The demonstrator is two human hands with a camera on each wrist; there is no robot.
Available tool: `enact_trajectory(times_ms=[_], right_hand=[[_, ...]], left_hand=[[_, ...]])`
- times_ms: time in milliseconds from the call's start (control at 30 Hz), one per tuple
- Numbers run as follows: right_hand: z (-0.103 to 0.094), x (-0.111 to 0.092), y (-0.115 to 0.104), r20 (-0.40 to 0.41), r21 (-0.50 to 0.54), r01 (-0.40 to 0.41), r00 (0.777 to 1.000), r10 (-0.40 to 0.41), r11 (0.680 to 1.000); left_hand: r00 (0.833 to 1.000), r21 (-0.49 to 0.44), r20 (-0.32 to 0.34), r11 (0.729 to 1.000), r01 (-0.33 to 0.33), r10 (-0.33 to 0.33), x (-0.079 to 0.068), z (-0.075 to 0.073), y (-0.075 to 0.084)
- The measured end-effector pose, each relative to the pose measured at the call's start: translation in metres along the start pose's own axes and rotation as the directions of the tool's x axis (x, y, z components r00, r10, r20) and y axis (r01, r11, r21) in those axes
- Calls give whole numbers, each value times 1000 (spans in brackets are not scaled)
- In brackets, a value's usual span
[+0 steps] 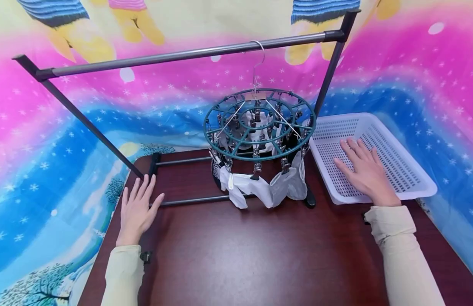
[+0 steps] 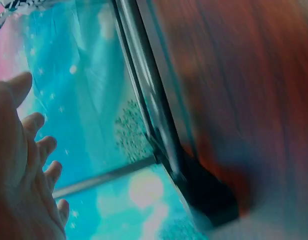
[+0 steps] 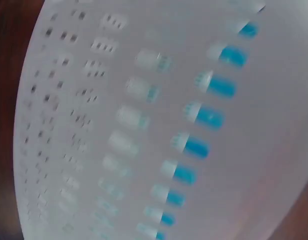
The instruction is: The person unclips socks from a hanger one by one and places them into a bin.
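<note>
hanging by a thin metal hook from the top bar of a dark rack (image 1: pixel 198 54), a green round hanger (image 1: pixel 267 158) shows in the head view near the worktop's (image 1: pixel 236 255) far edge. its concentric rings are joined by spokes, and metal clips (image 1: pixel 257 169) hold small cloths (image 1: pixel 251 185) beneath: white and pale grey pieces droop along the front, darker ones sit partly hidden at the side. the rack's left foot stands near the worktop's far left corner. beside it is the left hand (image 1: pixel 136 212), straight fingers a little apart, grip wide. toward the far right corner, along the right edge, sits a white basket (image 1: pixel 400 165) with slotted walls and a perforated floor. over that floor spreads the right hand (image 1: pixel 366 174), grip wide too; whether it touches i cannot tell.

in the left wrist view, the left hand's spread fingertips point toward the rack's black foot (image 2: pixel 206 197), with a gap between, and blue patterned fabric (image 2: pixel 84 115) behind.

the right wrist view is filled by the basket's pale surface, blurred, blue showing through one row of slots (image 3: pixel 209 118); the dark worktop borders it.
</note>
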State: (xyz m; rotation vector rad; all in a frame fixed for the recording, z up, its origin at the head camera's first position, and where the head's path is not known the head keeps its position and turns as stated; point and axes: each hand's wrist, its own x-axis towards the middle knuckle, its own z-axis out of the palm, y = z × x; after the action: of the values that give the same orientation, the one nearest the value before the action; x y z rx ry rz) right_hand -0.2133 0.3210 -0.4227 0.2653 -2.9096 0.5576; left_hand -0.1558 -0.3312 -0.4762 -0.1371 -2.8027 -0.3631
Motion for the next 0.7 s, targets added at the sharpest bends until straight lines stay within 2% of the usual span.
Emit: enact_trajectory(times_ms=[100,200,267,300,367,500,600,700], right_hand=[[0,3,-11,28,59,19,999,-21,998],[1,4,-24,79,138,40,996,-51,990],[2,4,-37,111,203,50,991,-74,978],[3,4,-43,116,239,63,989,-93,969],[5,4,-54,125,313,84,984,-129,946],[12,7,-71,141,403,95,976,-164,910],[19,9,-80,182,421,64,971,-154,905],[25,11,-87,219,443,16,967,-126,897]], left_hand=[[999,-16,-35,999,-37,36,11,-1,12],[992,-67,-89,993,-97,91,22,-7,37],[979,-102,-147,982,-159,143,29,-15,58],[967,-117,-185,973,-201,177,32,-18,70],[933,-133,-257,947,-293,253,39,-23,93],[832,-94,-366,873,-479,417,57,-30,131],[761,-59,-400,814,-578,511,70,-34,153],[706,-18,-409,769,-639,578,79,-37,172]])
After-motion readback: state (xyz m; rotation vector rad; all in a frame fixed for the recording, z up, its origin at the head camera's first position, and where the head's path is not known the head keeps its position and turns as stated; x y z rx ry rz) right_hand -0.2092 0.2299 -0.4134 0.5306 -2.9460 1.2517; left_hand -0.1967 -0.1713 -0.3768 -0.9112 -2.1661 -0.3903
